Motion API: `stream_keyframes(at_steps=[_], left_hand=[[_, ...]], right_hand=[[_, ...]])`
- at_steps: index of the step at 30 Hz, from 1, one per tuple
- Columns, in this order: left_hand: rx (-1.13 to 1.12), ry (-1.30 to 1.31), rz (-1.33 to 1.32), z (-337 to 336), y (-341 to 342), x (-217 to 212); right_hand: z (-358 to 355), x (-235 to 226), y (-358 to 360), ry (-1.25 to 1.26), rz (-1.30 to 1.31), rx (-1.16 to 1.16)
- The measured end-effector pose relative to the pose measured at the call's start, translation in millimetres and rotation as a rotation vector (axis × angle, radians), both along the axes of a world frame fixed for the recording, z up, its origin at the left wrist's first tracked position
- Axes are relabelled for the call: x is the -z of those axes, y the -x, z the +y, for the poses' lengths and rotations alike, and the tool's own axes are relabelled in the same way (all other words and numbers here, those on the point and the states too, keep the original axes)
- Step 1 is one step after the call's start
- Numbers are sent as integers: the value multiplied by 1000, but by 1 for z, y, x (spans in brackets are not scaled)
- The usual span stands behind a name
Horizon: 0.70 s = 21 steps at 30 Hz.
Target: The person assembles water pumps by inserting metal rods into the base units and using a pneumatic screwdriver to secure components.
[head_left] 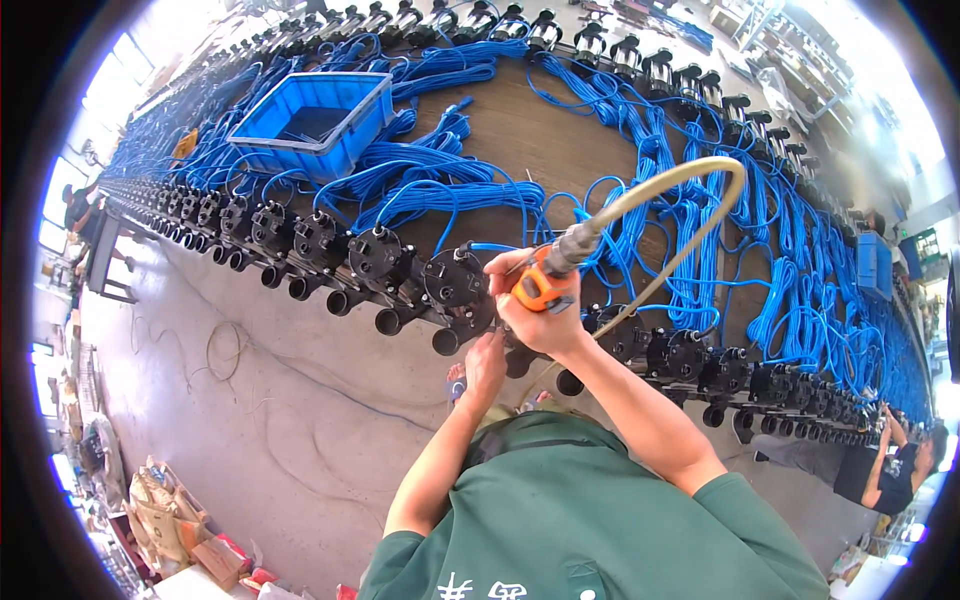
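Pale floor (300,400) spreads below a long brown table (515,130) that bends across our head view, with coils of blue cable (450,195) heaped along it. On the table's far side we see a row of black fittings with clear middles (590,45); along the near edge black cylindrical units (375,258) stand side by side, their round mouths facing us. A blue crate (362,135) sits among the cables toward the left, and a second crate (873,265) lies far to the right.

Near the middle of the table's near edge, our right hand (545,315) is wrapped around an orange power tool (540,285). From its grey collar a beige hose (690,178) loops up and back down to the right. Just left of the tool is a black unit (455,280) with a blue lead at its top. Our left hand (487,362) is lower, fingers drawn close together beside that unit's underside; whether they pinch anything, we cannot tell. One co-worker (885,475) reaches toward the row at the far right; another person (78,210) is near the left rim.
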<state>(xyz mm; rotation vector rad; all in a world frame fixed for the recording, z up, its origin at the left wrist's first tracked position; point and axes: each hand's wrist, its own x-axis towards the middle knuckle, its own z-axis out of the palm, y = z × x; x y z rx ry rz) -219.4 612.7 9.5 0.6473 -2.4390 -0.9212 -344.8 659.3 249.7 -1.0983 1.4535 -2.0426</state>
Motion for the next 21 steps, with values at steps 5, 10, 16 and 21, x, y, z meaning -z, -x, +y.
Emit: stream_keyframes(at_steps=[5, 10, 16, 21], left_hand=[[17, 8, 0, 3, 1, 10], [45, 3, -38, 1, 3, -3], [-64, -60, 155, 0, -4, -28], [-159, 170, 183, -27, 3, -209]], right_hand=[[5, 7, -3, -71, 96, -41], [2, 18, 2, -12, 136, -45], [1, 9, -3, 41, 228, -160], [65, -66, 34, 160, 147, 141]])
